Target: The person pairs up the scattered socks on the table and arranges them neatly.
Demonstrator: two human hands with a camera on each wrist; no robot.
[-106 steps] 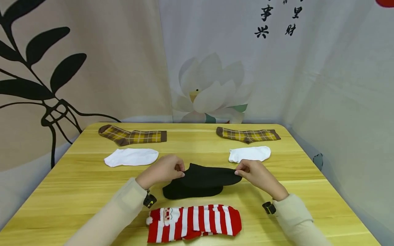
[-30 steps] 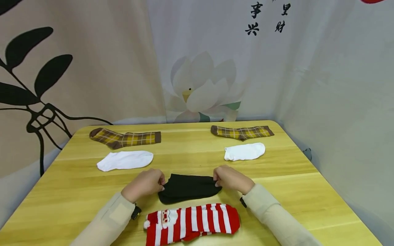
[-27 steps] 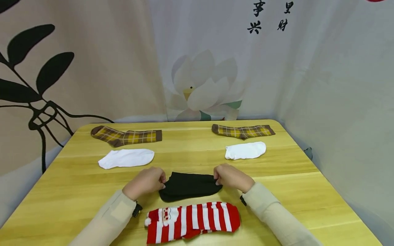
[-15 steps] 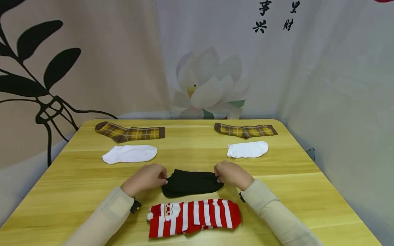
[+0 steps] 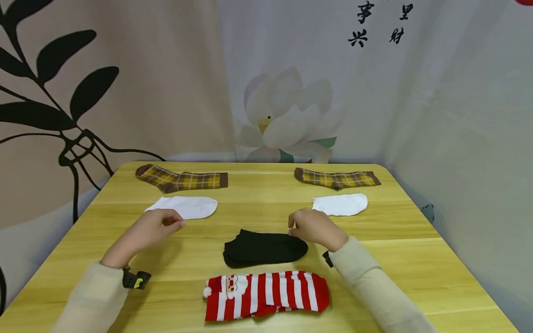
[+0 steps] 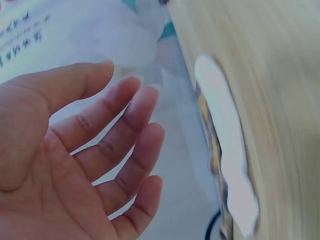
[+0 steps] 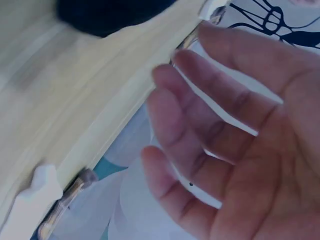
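Observation:
Two black socks lie stacked as one dark shape in the middle of the table. My left hand hovers at the near edge of the left white sock, overlapping it in the head view. Its fingers are loosely bent with nothing between them, as the left wrist view of the hand shows. My right hand is just above the toe end of the black socks. In the right wrist view that hand has relaxed, slightly bent fingers and an empty palm.
Red-and-white striped Santa socks lie nearest the front. A second white sock is at the right. Yellow-brown plaid socks lie at the back left and back right. A printed curtain hangs behind the wooden table.
The upper black sock was lowered onto the other one and straightened. Both hands have since let go; the left has moved left toward the white sock, while the right stays near the toe.

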